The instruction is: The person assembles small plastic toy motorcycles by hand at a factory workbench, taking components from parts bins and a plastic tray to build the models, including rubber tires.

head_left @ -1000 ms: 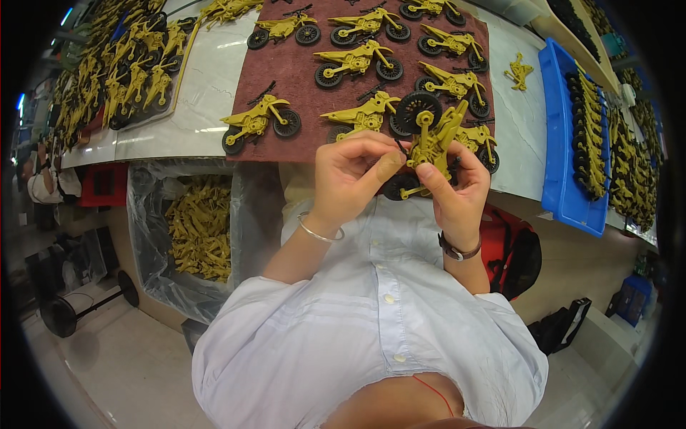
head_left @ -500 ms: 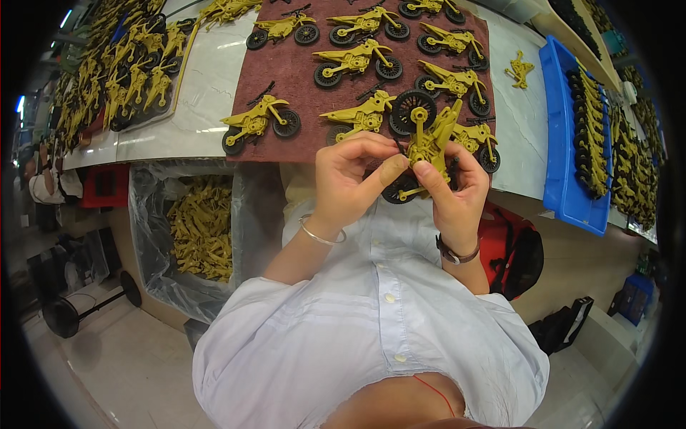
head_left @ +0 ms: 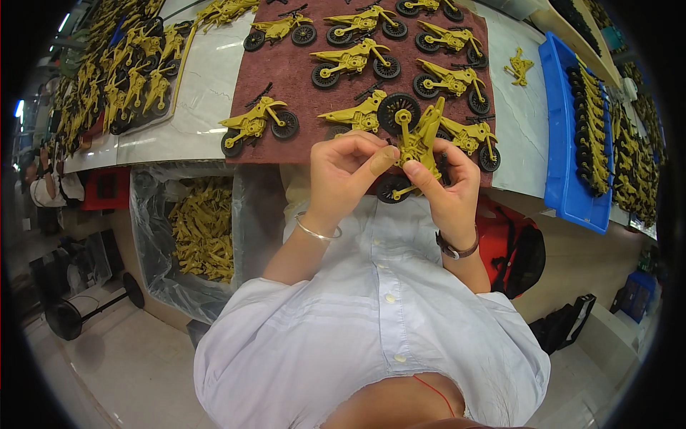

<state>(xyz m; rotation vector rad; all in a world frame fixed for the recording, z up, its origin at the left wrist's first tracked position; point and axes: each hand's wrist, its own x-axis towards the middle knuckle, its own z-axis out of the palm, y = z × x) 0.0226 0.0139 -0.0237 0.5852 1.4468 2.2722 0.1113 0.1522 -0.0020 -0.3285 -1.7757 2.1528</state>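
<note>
Toy motorbike (head_left: 423,136) is in both hands over the near edge of the red-brown cloth (head_left: 279,75), tipped with one wheel (head_left: 399,114) up. Versus the last half second: bike and both hands have slid slightly left along the cloth's near edge. Nothing visibly added or removed, so likely just a small re-aim of the hold, same work going on. Left hand (head_left: 341,168): thumb and forefinger pinching at the bike's left side. Right hand (head_left: 454,189): thumb pressed on the yellow body, other fingers curled round behind. More bikes (head_left: 350,61) stand in rows on the cloth; blue tray (head_left: 554,143) right of it, plastic bag (head_left: 151,247) of yellow parts (head_left: 204,232) below its left end. Hard to see: a dark bit at the left fingertips, can't tell what; right fingertips hidden; lower wheel partly covered; farthest bikes cut off.
</note>
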